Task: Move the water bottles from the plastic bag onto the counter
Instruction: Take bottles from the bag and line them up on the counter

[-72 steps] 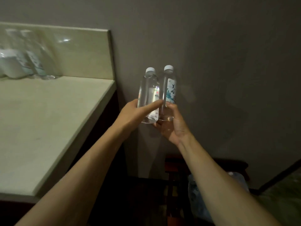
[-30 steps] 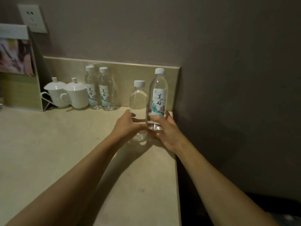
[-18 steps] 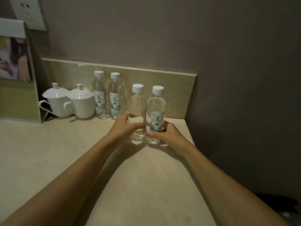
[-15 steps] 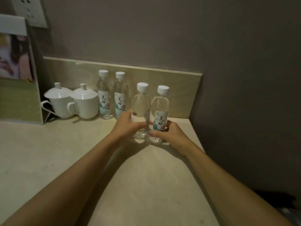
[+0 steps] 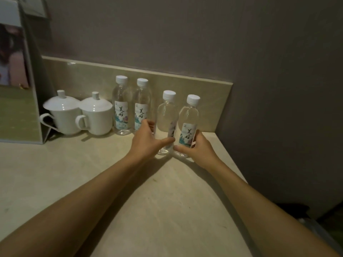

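Head view: two water bottles stand upright on the counter (image 5: 167, 210) near its right back corner, the left bottle (image 5: 166, 117) wrapped low by the left hand (image 5: 146, 141), the right bottle (image 5: 189, 123) by the right hand (image 5: 198, 149), fingers curled around each. To finish well, check both bases sit flat, then open the fingers outward without nudging the two placed bottles (image 5: 131, 106) just beside, or the lidded cups (image 5: 79, 114) farther left.

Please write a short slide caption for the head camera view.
Left hand and right hand set two water bottles upright on the counter.
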